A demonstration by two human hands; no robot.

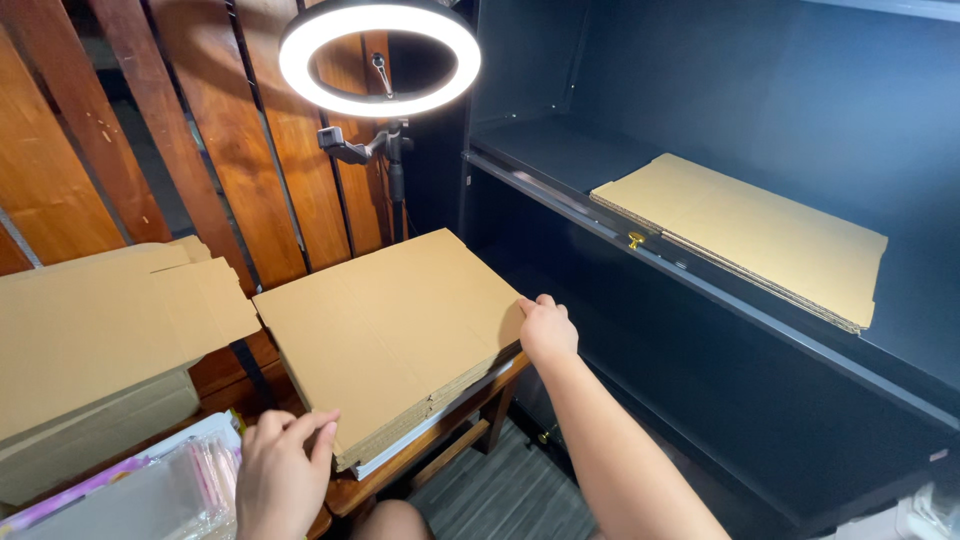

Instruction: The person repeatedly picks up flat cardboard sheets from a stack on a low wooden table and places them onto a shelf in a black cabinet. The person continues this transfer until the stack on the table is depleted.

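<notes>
**Both hands on a stack of flat cardboard**

A stack of flattened cardboard sheets (385, 335) lies on a wooden table (420, 462) below a lit ring light (379, 55). The left hand (282, 472) rests at the stack's near corner, fingers curled over the edge. The right hand (546, 330) presses the stack's right edge, fingers bent; whether it actually pinches a sheet is hard to tell. A second cardboard pile (745, 235) sits on a dark cabinet shelf (560, 155), well apart.

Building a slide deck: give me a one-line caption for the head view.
Both hands, left hand and right hand, grip a stack of flat cardboard sheets under a ring light.
</notes>
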